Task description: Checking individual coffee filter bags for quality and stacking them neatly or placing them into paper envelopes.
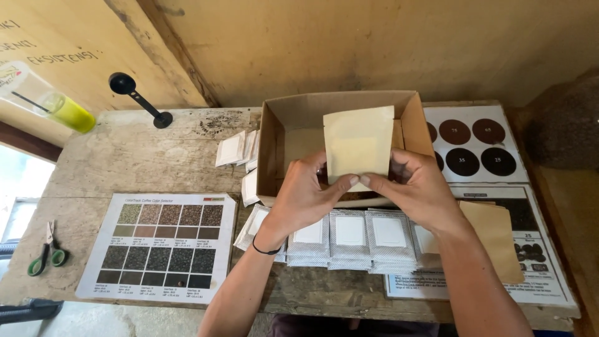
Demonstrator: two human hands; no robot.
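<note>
Both hands hold a flat tan paper pouch (pixel 358 145) upright over an open cardboard box (pixel 274 134). My left hand (pixel 304 193) pinches its lower left edge, thumb on the front. My right hand (pixel 419 185) pinches the lower right edge. Below the hands, several grey filter sachets (pixel 349 237) with white square patches lie in a row on the wooden table (pixel 156 156). The inside of the box behind the pouch is partly hidden.
Loose white sachets (pixel 237 148) lie left of the box. A printed colour chart (pixel 163 244) and green scissors (pixel 45 254) sit at the left. A black scoop (pixel 138 100), a clear cup with yellow liquid (pixel 59 106), a dark-circle chart (pixel 474 143) and a brown pouch (pixel 496 234) are around.
</note>
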